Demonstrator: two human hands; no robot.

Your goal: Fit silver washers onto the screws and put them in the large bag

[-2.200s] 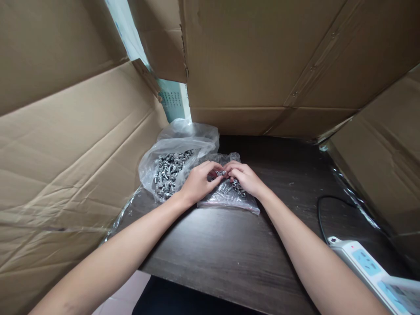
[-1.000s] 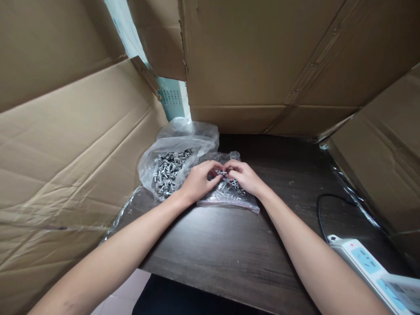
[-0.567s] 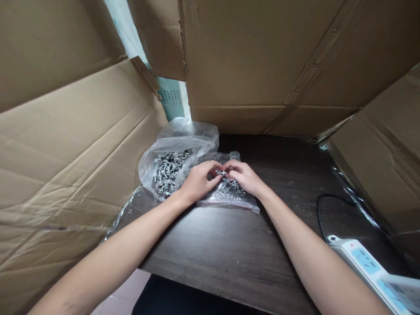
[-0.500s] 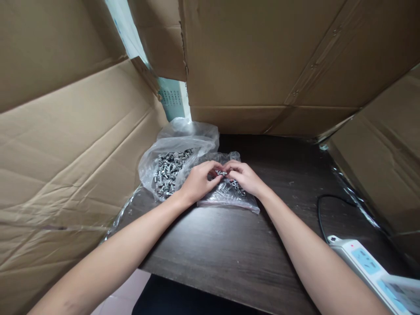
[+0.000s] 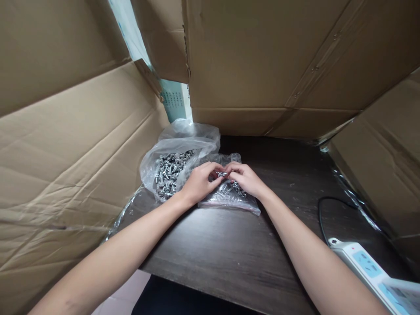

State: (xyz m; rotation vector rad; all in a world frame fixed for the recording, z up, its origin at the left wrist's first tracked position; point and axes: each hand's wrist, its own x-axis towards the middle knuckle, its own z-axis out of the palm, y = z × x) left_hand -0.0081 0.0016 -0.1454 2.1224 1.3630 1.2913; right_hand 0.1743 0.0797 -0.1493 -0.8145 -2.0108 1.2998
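Note:
Between the fingertips of my two hands is a small silvery bolt (image 5: 222, 174), lying roughly sideways. My left hand (image 5: 201, 181) pinches it from the left, and my right hand (image 5: 244, 177) closes on it from the right. Below them a clear flat plastic bag (image 5: 226, 204) lies on the table, with several small metal pieces (image 5: 239, 189), some ring-shaped like nuts, on or in it. Just left of my left hand, an open clear bag (image 5: 147, 164) holds a heap of metal bolts (image 5: 169, 173).
The dark wooden table (image 5: 210, 249) is walled by cardboard (image 5: 262, 57) at the back and on both sides. A white power strip (image 5: 364, 264) with a black cable (image 5: 320, 214) sits at the right front. Behind the bolts lies more crumpled plastic (image 5: 197, 130).
Both hands stay in nearly the same place with the bolt between them; only small finger shifts show. The whole view has moved slightly.

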